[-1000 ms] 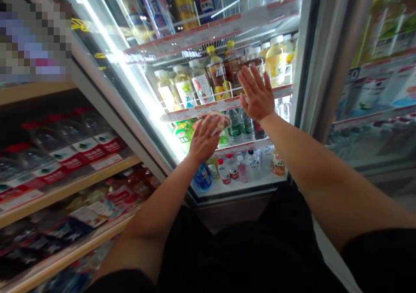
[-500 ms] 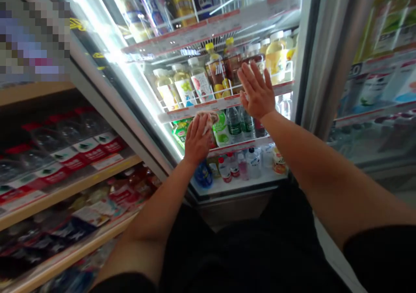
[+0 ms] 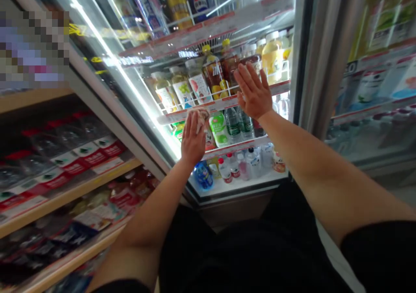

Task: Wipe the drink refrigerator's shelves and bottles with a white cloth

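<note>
My left hand is spread over a crumpled pale pinkish cloth, pressing it against the glass door of a lit drinks fridge. Part of the cloth pokes out above and to the right of the fingers; the palm side is hidden. Higher and to the right, my right hand lies flat on the same glass, fingers stretched out, holding nothing. Behind the glass, bottles with yellow caps and green-labelled bottles stand on the shelves.
On the left, wooden shelves carry clear bottles with red labels and packaged goods. To the right of the metal door frame, a second fridge section holds large bottles. Small bottles stand on the fridge's bottom shelf.
My left hand has slid a little to the left over the glass with the cloth. The right hand stays flat in about the same place. The view has shifted slightly.
</note>
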`<state>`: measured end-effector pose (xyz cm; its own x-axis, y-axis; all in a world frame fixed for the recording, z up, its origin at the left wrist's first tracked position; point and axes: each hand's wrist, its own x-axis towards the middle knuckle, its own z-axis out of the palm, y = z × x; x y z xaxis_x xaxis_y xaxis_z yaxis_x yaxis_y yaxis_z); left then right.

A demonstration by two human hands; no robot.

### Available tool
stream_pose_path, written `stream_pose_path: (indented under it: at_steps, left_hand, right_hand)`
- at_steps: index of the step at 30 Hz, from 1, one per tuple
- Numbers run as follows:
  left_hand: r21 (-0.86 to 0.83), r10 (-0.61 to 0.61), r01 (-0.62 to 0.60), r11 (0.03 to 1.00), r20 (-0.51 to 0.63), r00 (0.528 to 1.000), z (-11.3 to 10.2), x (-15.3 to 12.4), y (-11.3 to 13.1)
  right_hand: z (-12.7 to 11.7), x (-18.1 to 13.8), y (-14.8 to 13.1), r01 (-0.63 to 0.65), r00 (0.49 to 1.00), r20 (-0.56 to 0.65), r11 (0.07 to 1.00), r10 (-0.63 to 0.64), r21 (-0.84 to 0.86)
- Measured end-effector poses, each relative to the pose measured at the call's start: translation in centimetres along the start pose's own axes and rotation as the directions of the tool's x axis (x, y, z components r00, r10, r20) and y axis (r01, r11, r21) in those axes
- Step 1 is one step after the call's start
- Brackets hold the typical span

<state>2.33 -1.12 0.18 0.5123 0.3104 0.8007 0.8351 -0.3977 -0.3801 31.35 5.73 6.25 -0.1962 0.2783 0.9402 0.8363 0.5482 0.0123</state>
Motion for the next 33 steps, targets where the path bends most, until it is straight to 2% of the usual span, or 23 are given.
stream_pose_path:
  at_steps: [3,4,6,8,11,13,16,18,21,23,29,33]
  left_hand:
    - [-0.044,0.190,-0.187,0.981,0.103,0.976,0.4,-0.9,0.7]
    - [-0.055,0.211,-0.206,0.977,0.110,0.971,0.4,-0.8,0.5]
    - [-0.062,0.148,-0.144,0.988,0.071,0.986,0.2,0.5,-0.5]
    - [-0.068,0.009,-0.009,0.998,-0.001,1.000,-0.3,2.3,-1.4]
    - [-0.073,-0.121,0.116,0.991,-0.057,0.991,-0.5,3.6,-1.4]
    - [-0.075,-0.073,0.072,0.995,-0.017,0.997,-0.2,3.0,-0.3]
    - [-0.067,0.122,-0.117,0.991,0.082,0.989,0.3,1.7,0.7]
    - [-0.048,0.153,-0.150,0.987,0.063,0.986,0.3,1.9,0.3]
    - [-0.021,0.031,-0.033,0.999,-0.081,0.996,-0.2,3.9,-0.7]
    - [-0.019,-0.035,0.033,0.999,-0.136,0.990,-0.5,5.2,-0.8]
    - [-0.155,-0.019,0.025,0.988,0.043,0.999,-1.3,7.1,-0.5]
    - [-0.177,-0.125,0.117,0.977,-0.033,0.992,-2.3,9.2,-1.2]
  right_hand:
    - [-0.3,0.0,-0.3,-0.002,1.000,0.005,1.000,0.002,-0.024]
    - [-0.4,0.0,-0.3,-0.006,1.000,0.004,1.000,0.006,-0.027]
    - [-0.5,0.0,-0.3,-0.004,1.000,0.007,0.999,0.004,-0.032]
    - [-0.4,0.0,-0.3,-0.001,1.000,0.014,0.999,0.002,-0.037]
    - [-0.4,0.0,-0.2,-0.011,0.999,0.035,1.000,0.012,-0.025]
    - [-0.5,0.0,-0.2,-0.016,0.999,0.038,1.000,0.017,-0.020]
    - [-0.5,0.0,-0.3,-0.003,1.000,0.028,0.999,0.004,-0.040]
    - [-0.4,0.0,-0.3,-0.001,1.000,0.022,0.999,0.002,-0.050]
    - [-0.4,0.0,-0.2,-0.002,1.000,0.028,0.998,0.004,-0.057]
    - [-0.3,0.0,-0.1,0.000,1.000,0.030,0.999,0.002,-0.049]
    - [-0.2,0.1,-0.1,0.003,1.000,0.023,1.000,-0.003,0.006]
    - [-0.1,0.1,-0.1,0.001,1.000,0.017,1.000,-0.001,-0.015]
